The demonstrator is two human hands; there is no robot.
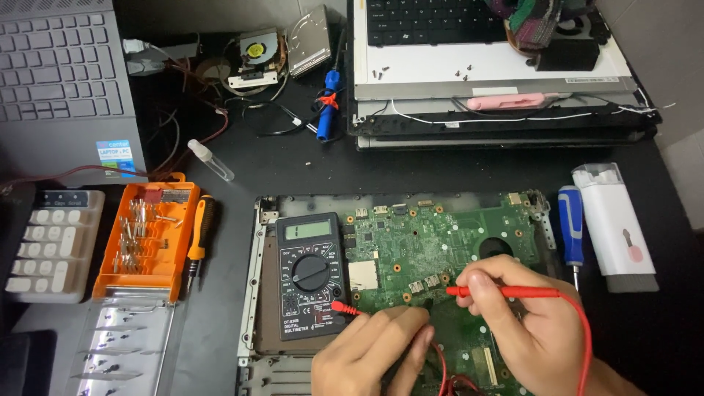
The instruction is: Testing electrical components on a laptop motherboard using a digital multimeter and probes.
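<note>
black desk (293,165), green circuit board (433,242), stacked laptops (499,110), grey laptop (62,73)

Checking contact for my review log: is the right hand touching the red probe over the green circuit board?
Touching. The head view shows the right hand pinching the red probe between its fingers, with the tip pointing left above the green circuit board.

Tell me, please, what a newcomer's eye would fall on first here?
Most likely the green circuit board at the centre of the dark desk, where the right hand presses a red probe onto it and the left hand rests at its lower edge. Next, the black multimeter lying at the board's left edge, then the bright orange bit case open further left.
</note>
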